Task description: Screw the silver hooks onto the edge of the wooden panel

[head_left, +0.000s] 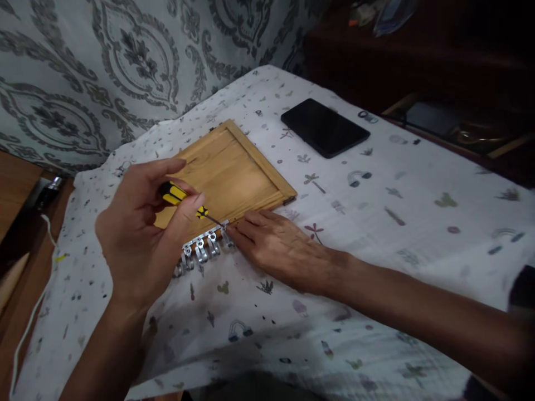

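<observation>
My left hand (pixel 144 228) is closed round the yellow and black handle of a screwdriver (pixel 178 196). Its thin shaft slants down to the right, and the tip meets the right end of a metal hook strip (pixel 200 240). Several shiny curved hooks hang from this strip along the near edge of a wooden panel (pixel 238 172) with a raised border. From the right, my right hand (pixel 273 242) has its fingers pressed together on the strip's end and the panel edge, close to the screwdriver tip. Any screw there is too small to make out.
Beyond the panel, a black phone or tablet (pixel 325 127) lies on the white patterned cloth (pixel 397 267). Grey patterned fabric (pixel 137 61) rises behind. A white cable (pixel 31 317) runs down the left side, and dark furniture (pixel 418 67) stands at the back right.
</observation>
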### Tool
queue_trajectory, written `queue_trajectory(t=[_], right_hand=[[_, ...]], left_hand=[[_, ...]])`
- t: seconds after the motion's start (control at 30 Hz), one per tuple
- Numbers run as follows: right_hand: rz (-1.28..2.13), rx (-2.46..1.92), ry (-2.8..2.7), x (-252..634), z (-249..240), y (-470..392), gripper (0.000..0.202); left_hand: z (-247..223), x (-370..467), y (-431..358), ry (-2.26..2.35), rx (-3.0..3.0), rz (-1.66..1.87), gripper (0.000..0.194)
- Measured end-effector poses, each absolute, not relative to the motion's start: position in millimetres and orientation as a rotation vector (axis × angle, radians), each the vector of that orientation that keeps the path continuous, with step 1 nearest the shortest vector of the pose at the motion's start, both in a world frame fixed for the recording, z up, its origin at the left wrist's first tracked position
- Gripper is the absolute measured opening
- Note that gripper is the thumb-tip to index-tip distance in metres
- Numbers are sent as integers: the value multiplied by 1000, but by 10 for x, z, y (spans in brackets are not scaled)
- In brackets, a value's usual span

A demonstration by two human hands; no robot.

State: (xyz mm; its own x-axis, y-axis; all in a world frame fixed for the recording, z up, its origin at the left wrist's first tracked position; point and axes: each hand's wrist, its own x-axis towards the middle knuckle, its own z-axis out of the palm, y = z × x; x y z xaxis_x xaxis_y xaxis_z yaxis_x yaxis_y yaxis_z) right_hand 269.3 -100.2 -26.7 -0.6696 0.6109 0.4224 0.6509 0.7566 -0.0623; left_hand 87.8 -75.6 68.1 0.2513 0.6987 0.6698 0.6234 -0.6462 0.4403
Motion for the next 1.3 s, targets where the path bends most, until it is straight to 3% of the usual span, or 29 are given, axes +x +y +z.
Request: queue_trajectory(t=[0.2,0.43,0.77,1.13,1.3], right_hand=[[-159,-949,-2501,2683,-283,-1002,19],[-188,-944,-2488,2686,-274,-1008,19],[-207,-938,-2482,2680,-276,-1003,15],[-214,-942,-2478,2682,-269,-1006,15],[-237,-942,-2469,2683,-277,-1002,16]], left_hand=[[659,824,-751,1244,2181,1262,12],[488,1019,-724,856,1773,1358,10],[429,1277,-679,801,1472,1481,44],[544,1263,-570,747,1396,1237,59],[534,1213,-577,737,1428,1152,58]])
